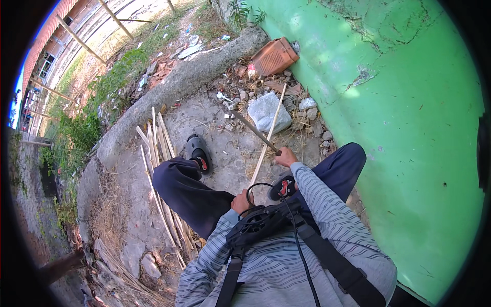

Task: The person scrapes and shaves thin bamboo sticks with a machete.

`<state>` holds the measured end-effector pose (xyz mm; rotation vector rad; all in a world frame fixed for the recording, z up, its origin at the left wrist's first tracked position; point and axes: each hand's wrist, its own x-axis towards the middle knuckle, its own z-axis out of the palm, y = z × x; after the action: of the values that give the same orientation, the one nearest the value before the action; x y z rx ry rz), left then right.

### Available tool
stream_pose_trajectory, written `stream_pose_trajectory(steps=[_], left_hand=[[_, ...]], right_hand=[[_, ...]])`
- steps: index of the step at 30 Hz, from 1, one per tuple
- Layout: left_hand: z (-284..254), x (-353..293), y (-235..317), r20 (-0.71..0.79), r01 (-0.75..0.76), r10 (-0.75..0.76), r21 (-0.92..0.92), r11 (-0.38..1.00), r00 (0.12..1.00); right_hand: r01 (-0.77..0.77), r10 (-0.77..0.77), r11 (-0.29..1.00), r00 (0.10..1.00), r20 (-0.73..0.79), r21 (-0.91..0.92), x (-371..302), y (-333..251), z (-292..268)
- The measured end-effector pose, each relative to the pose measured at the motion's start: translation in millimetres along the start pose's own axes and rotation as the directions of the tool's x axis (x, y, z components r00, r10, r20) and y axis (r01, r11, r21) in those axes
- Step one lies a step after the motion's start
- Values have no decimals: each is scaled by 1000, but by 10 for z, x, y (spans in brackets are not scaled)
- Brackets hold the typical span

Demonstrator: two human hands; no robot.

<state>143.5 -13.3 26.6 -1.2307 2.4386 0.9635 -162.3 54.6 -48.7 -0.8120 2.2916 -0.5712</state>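
Note:
My right hand (286, 157) is closed round the handle of a machete (254, 128), whose long dark blade points forward and left. The blade crosses a pale bamboo strip (260, 162), apparently against it or just above it. My left hand (241, 202) is closed at the near end of this strip, close to my body; a black cable partly hides the fingers. The strip slants away from me, its far part lying over a whitish stone block (263, 112).
A bundle of split bamboo strips (162, 138) lies left of my bent leg. Rubble (310, 114) and a broken orange-brown plastic container (275, 56) lie by the green wall (404, 128) on the right. A raised concrete curb (184, 74) curves round the far left.

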Motion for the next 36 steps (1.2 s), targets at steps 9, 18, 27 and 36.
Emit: stream_pose_trajectory(steps=[9, 18, 27, 36], left_hand=[[-25, 18, -247, 76, 4, -1, -46, 999, 997], [-313, -43, -441, 147, -112, 116, -33, 993, 982], [-610, -457, -535, 106, -181, 193, -116, 977, 975], [-525, -382, -622, 73, -232, 237, -71, 970, 969]], right_hand=[[317, -314, 948, 943, 114, -12, -434, -202, 178], [33, -21, 991, 996, -89, 133, -61, -61, 161], [28, -28, 1000, 998, -51, 5, -66, -60, 3], [48, -51, 996, 998, 34, 73, -183, 7, 49]])
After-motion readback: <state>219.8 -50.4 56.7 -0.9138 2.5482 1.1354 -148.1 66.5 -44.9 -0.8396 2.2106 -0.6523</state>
